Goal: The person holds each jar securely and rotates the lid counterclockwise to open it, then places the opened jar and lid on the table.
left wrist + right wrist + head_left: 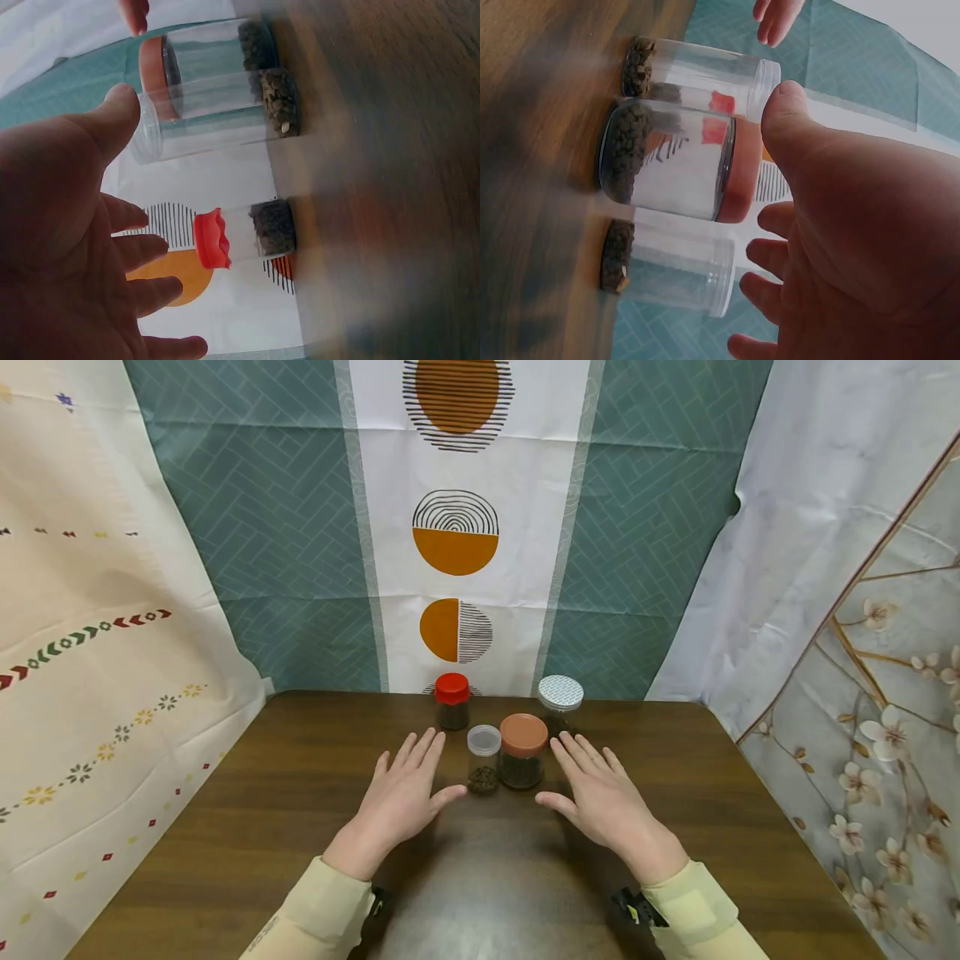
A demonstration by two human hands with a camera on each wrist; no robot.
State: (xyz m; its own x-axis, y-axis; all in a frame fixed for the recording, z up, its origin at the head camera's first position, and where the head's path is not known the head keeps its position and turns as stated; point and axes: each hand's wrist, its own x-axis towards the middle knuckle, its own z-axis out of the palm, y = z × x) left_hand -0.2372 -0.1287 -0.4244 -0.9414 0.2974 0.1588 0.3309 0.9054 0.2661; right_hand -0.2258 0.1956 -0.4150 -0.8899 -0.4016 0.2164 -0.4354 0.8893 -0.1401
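Two jars stand upright side by side between my hands: a slim clear jar with a translucent lid and a wider jar with a terracotta-coloured lid. Dark pellet-like bits cover the bottom of both. Behind them are a small jar with a red lid at the left and a jar with a white patterned lid at the right. My left hand hovers left of the slim jar, fingers spread, holding nothing. On the other side, my right hand is spread near the terracotta-lidded jar, also holding nothing.
All the jars stand on a brown wooden table, toward its far edge. A patterned teal and white cloth hangs behind it. Other printed cloths border the left and right sides.
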